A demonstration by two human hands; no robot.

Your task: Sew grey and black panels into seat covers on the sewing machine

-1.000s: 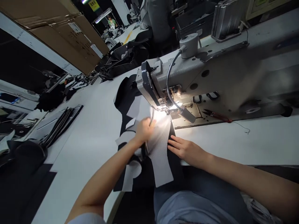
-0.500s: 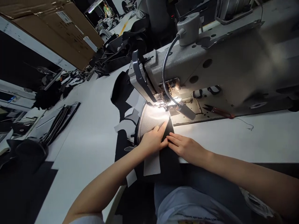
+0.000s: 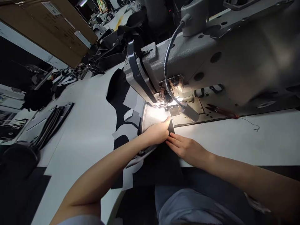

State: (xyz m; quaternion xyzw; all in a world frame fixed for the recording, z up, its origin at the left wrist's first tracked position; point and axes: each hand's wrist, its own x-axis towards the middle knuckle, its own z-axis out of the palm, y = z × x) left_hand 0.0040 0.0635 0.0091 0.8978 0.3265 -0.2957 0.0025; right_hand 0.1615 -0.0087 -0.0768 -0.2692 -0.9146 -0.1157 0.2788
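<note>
Head view: left hand bent over pale fabric, grip unclear; right hand splayed on black fabric.

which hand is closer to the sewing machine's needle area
Left. The left hand lies on the pale fabric, just nearside of the needle area; the right hand is farther back toward the person and to the right.

White worktable, sewing machine, dark fabric (overhanging the front edge), red-handled snips, stacked dark pieces.
</note>
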